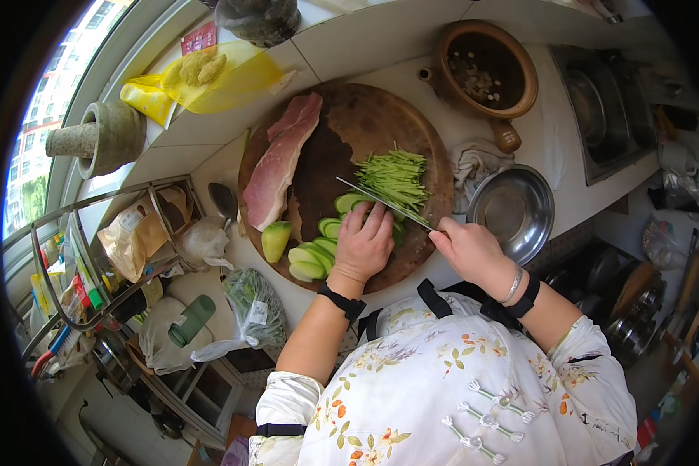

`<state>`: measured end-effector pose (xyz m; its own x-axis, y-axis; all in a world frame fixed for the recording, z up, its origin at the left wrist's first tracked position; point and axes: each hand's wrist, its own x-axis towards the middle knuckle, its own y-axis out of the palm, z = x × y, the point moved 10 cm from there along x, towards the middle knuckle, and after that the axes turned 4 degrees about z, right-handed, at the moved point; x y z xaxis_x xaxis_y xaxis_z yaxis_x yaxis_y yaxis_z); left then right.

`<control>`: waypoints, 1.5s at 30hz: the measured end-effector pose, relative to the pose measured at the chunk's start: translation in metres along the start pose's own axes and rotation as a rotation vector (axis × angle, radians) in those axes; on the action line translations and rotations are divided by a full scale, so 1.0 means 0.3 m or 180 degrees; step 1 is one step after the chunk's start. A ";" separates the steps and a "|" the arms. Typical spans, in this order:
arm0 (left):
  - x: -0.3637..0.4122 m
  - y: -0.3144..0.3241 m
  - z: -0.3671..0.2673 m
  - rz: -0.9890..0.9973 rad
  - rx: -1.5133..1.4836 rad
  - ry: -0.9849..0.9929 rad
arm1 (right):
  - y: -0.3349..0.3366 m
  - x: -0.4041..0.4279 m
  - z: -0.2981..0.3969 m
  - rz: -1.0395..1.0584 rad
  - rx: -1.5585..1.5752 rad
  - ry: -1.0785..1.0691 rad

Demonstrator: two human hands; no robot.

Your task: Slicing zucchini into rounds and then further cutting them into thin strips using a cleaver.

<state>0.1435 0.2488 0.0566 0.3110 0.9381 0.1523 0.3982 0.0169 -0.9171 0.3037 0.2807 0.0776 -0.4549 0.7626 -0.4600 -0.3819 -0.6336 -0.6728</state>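
Note:
My right hand (pixel 469 247) grips a kitchen knife (pixel 384 203), its blade slanting up and left over a round wooden chopping board (pixel 326 140). Beside the blade, my left hand (pixel 364 244) presses its fingertips onto green vegetable slices (pixel 349 203). A heap of thin green shreds (pixel 393 177) lies on the blade's far side. Left of my left hand, more pale green slices (pixel 311 260) overlap in a row. The cut end of the green vegetable (pixel 276 240) sits near the board's left rim. Above it stretches a long slab of raw pork (pixel 283 160).
Right of the board stand a metal bowl (pixel 511 212), a crumpled cloth (pixel 472 166) and a brown clay pot (pixel 527 87) with pale pieces in dark liquid. A sink (pixel 606 116) lies farther right. At left are a bagged green vegetable (pixel 256 309), a metal rack (pixel 102 204) and a stone mortar (pixel 113 140).

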 end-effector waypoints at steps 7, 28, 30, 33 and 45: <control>-0.003 0.004 -0.003 -0.0001 0.0009 0.0028 | 0.027 0.099 0.011 -0.0172 0.0090 -0.0004; 0.009 0.002 -0.006 -0.0034 0.0015 0.0019 | 0.063 0.118 0.000 -0.0048 0.0095 0.0097; 0.006 0.001 -0.005 -0.0019 -0.0014 0.0025 | 0.040 0.110 0.007 -0.0067 0.0207 0.0034; -0.006 0.004 -0.002 -0.0012 0.0075 0.0005 | -0.043 0.056 0.051 -0.0154 0.0048 -0.0070; -0.003 0.006 -0.002 0.0001 0.0050 -0.0001 | -0.023 0.020 0.038 -0.0017 -0.0248 -0.0022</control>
<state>0.1445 0.2476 0.0551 0.3110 0.9382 0.1518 0.3843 0.0219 -0.9229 0.2943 0.2881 0.0861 -0.4586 0.7648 -0.4525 -0.3208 -0.6174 -0.7183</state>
